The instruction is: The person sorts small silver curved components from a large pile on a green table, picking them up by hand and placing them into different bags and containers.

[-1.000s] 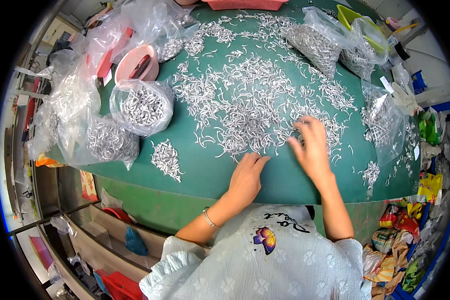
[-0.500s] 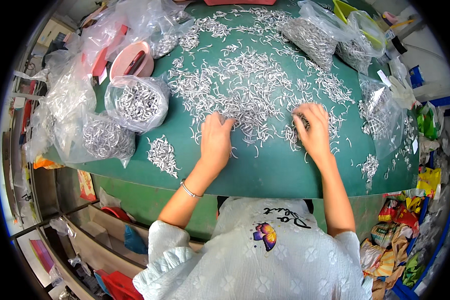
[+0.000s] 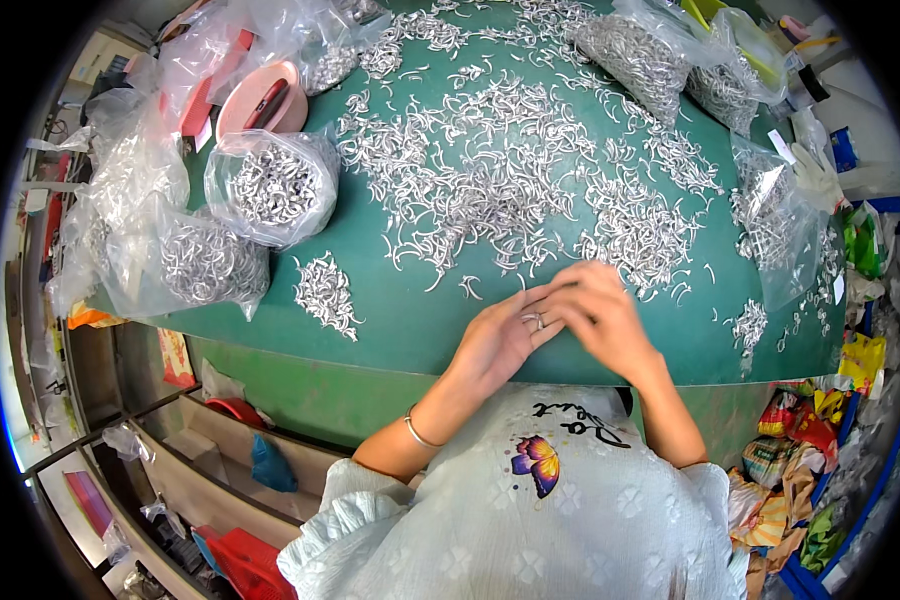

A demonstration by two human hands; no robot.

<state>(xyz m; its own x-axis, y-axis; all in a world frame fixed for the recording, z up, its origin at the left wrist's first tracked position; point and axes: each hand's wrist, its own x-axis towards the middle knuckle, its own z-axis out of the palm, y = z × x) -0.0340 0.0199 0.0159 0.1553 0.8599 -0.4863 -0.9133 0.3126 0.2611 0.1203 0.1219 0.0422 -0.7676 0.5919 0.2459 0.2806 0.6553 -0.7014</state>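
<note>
My two hands meet above the near part of the green table (image 3: 390,345). My left hand (image 3: 500,335) is turned palm up, its fingers stretched out to the right. A small silver ring shape shows at one of its fingers. Across those fingertips lies my right hand (image 3: 600,315), its fingers bent and blurred; whether anything is between them cannot be seen. Just beyond the hands spreads a large heap of small curved silver metal pieces (image 3: 500,190). Another cluster of the pieces (image 3: 640,235) lies directly beyond my right hand.
At the left stand a plastic-lined tub of pieces (image 3: 275,190), a filled clear bag (image 3: 210,265) and a pink container (image 3: 270,95) holding a red-and-black tool. Small piles (image 3: 325,295) lie near the front edge. Filled bags (image 3: 635,65) stand at the far right.
Both hands have left the heap and come together nearer my body. The left palm has turned up, and the right hand has moved across its fingers. The view has shifted slightly.
</note>
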